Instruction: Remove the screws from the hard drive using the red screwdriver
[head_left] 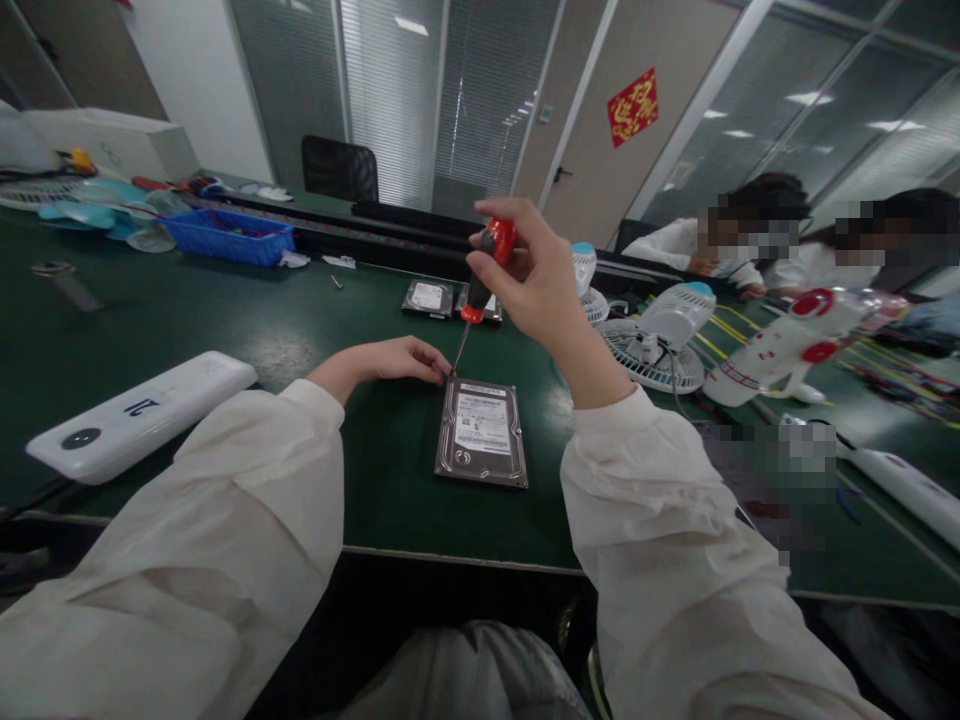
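Observation:
A hard drive (pixel 484 430) lies label up on the green table in front of me. My right hand (pixel 544 285) is closed around the red and black handle of a screwdriver (pixel 472 300), held at a slant above the drive. Its thin shaft runs down to the drive's far left corner. Beside that corner, my left hand (pixel 401 360) has its fingers bent and pressed together close to the screwdriver's tip. Whatever those fingertips pinch is too small to make out. Two more hard drives lie farther back, one (pixel 427 298) in plain sight, the other (pixel 491 308) partly behind the screwdriver.
A long white device (pixel 142 415) marked 21 lies to the left. Farther back are a blue basket (pixel 229 238) and a small screw-like piece (pixel 337 283). White fan parts (pixel 652 350) and a white-and-red bottle-like object (pixel 795 345) stand at right, with two people beyond.

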